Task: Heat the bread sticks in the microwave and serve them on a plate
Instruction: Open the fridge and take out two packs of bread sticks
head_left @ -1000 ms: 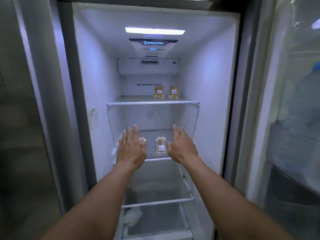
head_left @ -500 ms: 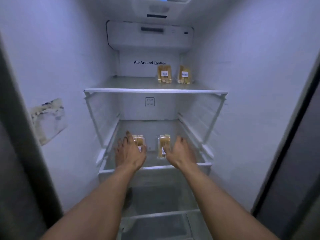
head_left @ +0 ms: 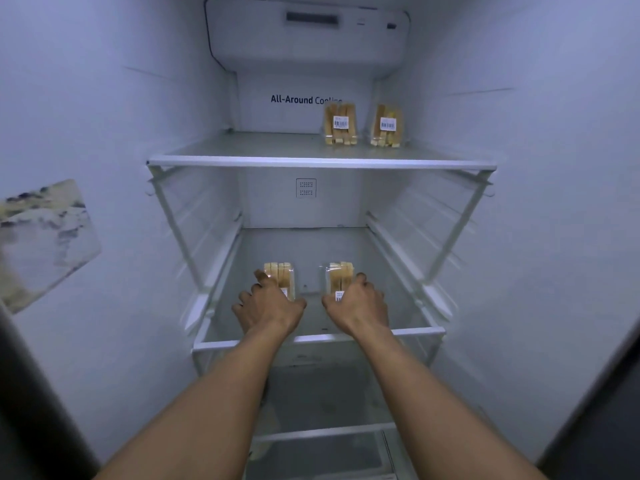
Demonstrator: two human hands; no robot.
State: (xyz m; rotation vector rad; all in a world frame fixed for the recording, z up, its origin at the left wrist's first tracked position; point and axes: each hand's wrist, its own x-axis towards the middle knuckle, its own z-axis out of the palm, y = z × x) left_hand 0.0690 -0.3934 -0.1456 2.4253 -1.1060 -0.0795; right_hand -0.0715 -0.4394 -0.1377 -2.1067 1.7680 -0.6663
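Left hand (head_left: 268, 306) is down on the middle shelf (head_left: 422, 331), fingers curled over the far and outer side of the left pack (head_left: 281, 274) and thumb hooked round its near corner. It has hold of that clear box of bread sticks. The right hand (head_left: 358, 303) mirrors it, fingers wrapped over the outer edge of the right pack (head_left: 338, 273), thumb tucked at the inner corner by the label. How firmly either one squeezes I cannot tell.

Both packs sit side by side but apart toward the front of the shelf, the left at about 7 o'clock of the glass, the right at 5 o'clock. Two more packs (head_left: 340, 124) stand upright on the upper shelf (head_left: 311, 162), up at 1 o'clock, untouched. A peeling patch (head_left: 45, 240) clings to the wall at 9 o'clock.

So this looks like the pick-up, the very start of the job. To do it well, I'd say grip light: that thin clear plastic will likely buckle or pop open under a hard pinch, so hold by the sides and get the thumbs under the near edge. Lift first, enough to clear the raised front rim, then draw straight back toward 6 o'clock. Keep the packs level so the sticks don't slide, and mind the knuckles under the upper shelf.
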